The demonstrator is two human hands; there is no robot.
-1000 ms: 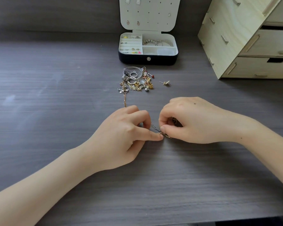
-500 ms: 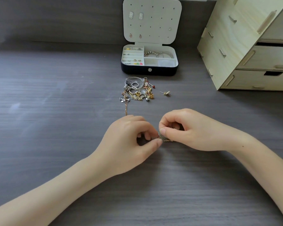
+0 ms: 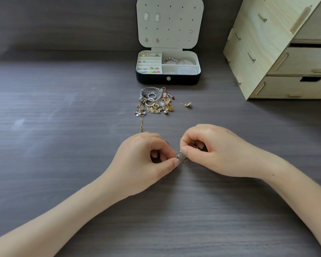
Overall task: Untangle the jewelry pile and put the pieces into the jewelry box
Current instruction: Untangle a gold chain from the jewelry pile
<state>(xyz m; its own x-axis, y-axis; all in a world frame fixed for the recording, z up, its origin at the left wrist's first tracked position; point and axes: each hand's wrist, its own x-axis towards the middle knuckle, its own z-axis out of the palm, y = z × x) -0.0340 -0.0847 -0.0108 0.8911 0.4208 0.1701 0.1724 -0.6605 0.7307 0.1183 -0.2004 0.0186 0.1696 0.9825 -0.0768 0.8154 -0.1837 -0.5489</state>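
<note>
Lying open, jewelry box (image 3: 156,81), bracelets (image 3: 178,60) inside

Setting: a home, most likely a desk or dressing area. Indicators: a dark wood-grain counter (image 3: 63,145) against a matching wall (image 3: 63,25); a light plywood drawer unit (image 3: 267,52) at the right rear; an open jewelry box (image 3: 168,79) holding earrings, rings and bracelets; a jewelry pile (image 3: 154,102) just in front of it
</note>
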